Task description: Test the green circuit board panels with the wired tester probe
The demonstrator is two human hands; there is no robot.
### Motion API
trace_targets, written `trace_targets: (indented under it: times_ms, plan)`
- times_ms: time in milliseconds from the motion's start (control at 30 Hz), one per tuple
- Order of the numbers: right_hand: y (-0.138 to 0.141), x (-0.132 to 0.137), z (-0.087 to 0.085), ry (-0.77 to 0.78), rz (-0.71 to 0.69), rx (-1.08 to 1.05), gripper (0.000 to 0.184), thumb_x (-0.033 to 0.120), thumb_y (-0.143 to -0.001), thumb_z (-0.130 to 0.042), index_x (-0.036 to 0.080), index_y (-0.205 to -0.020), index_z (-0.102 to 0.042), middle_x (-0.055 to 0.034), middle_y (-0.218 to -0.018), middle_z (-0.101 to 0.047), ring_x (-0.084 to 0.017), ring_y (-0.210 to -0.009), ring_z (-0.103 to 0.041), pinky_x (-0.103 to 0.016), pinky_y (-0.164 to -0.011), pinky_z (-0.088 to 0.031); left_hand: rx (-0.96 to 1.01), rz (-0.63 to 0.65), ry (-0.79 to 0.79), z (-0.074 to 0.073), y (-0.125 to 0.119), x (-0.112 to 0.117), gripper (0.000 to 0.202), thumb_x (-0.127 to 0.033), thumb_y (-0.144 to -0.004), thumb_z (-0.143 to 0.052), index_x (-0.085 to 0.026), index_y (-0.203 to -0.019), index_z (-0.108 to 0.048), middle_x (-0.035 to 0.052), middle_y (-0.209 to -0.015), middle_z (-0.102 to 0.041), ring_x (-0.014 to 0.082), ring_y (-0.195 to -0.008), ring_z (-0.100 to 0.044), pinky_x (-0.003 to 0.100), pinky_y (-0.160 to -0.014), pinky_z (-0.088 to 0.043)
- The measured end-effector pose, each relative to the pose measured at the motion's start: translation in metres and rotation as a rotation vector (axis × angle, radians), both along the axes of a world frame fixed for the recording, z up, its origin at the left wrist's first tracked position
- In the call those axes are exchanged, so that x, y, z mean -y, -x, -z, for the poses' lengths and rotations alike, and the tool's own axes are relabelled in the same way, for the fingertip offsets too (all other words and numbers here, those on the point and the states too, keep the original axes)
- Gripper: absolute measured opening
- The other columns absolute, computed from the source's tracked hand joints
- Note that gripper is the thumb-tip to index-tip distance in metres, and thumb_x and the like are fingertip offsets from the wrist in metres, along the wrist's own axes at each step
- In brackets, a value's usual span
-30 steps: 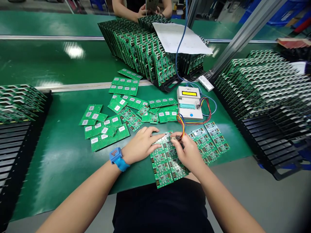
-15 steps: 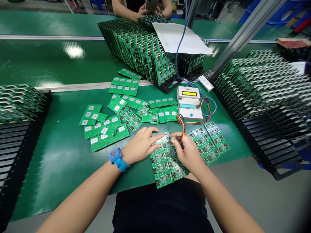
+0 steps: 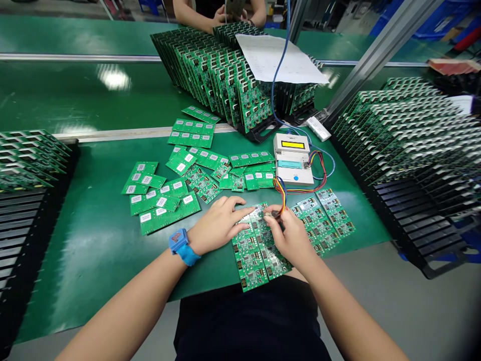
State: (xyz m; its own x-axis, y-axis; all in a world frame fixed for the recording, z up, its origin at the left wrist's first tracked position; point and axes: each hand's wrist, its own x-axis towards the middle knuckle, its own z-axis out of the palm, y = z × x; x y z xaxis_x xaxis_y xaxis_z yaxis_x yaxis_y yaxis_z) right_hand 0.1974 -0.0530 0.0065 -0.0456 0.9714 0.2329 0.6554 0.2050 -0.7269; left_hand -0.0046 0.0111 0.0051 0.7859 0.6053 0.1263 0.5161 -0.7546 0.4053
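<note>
Digits "88" can be read on a small dark display (image 3: pixel 244 283) of one green rectangular circuit board (image 3: pixel 252 263) at the table's near edge. The left hand (image 3: pixel 220 225) rests loosely spread, fingers over that board's far end, gripping nothing. The right hand (image 3: pixel 290 234) pinches a small dark plug (image 3: pixel 275 214) on red, yellow and blue wires (image 3: pixel 282 193) above the adjoining green circuit board (image 3: pixel 269 250); contact cannot be told. Print on the pale plastic box with a yellow screen (image 3: pixel 295 175) and on white rectangular stickers (image 3: pixel 146 216) is too small to read.
</note>
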Motion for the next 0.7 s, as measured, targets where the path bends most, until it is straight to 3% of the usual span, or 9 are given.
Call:
trace_targets:
  times_ms: [533,700]
  plan:
    - [0.0,0.0002,-0.0001,0.025,0.006,-0.022,0.012,0.022,-0.091,-0.045,0.02,-0.1,-0.053,-0.0075,-0.094,-0.06,-0.021,-0.087,-0.059,-0.036,-0.076,-0.05,-0.011,-0.005,0.004,-0.0011,-0.001,0.0005,0.041,-0.037,-0.091,-0.048,-0.024,-0.129,-0.046,0.0095,-0.121,-0.046,0.0237,-0.102,-0.046,0.042,-0.089,-0.043]
    - [-0.004,0.0015,-0.0004,0.114,0.023,-0.107,0.014,0.025,-0.09,-0.048,0.02,-0.101,-0.054,-0.0076,-0.096,-0.062,-0.021,-0.086,-0.061,-0.036,-0.075,-0.05,-0.011,-0.014,0.006,-0.0008,-0.001,0.0001,0.041,-0.037,-0.09,-0.049,-0.023,-0.128,-0.047,0.0098,-0.12,-0.046,0.0239,-0.102,-0.046,0.042,-0.09,-0.043]
